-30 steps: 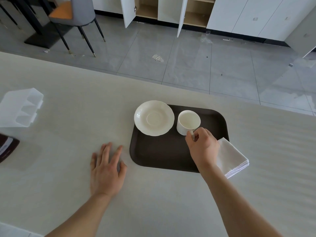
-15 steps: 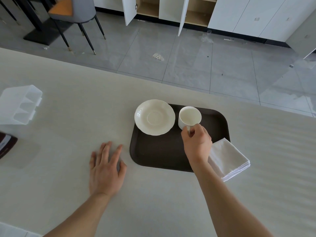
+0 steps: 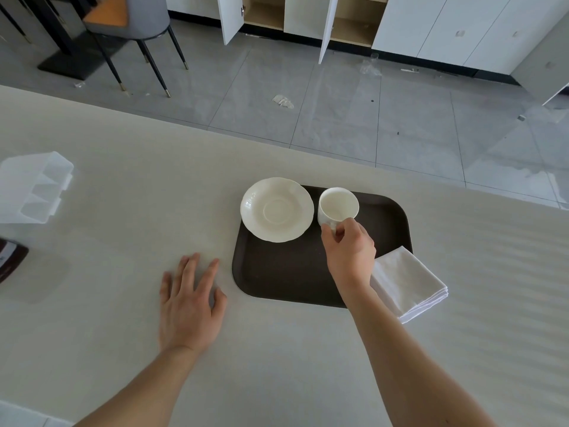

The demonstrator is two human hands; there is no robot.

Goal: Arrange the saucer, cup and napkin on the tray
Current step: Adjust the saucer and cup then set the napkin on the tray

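Observation:
A dark brown tray (image 3: 286, 272) lies on the pale table. A white saucer (image 3: 277, 209) rests on the tray's far left corner, overhanging its edge. Right beside the saucer is a white cup (image 3: 338, 205), tilted slightly, with my right hand (image 3: 349, 251) pinching its near side where the handle is hidden. A folded white napkin (image 3: 408, 282) lies at the tray's near right corner, partly on the rim and partly on the table. My left hand (image 3: 189, 303) lies flat on the table left of the tray, fingers spread, holding nothing.
A clear plastic organiser (image 3: 32, 188) sits at the table's left side, with a dark object (image 3: 10, 260) at the left edge below it. Beyond the table's far edge are a tiled floor, a chair (image 3: 132, 23) and open cabinets (image 3: 308, 20).
My right hand has moved the cup leftward across the tray, closer to the saucer, and it seems lifted a little. The left hand has stayed put.

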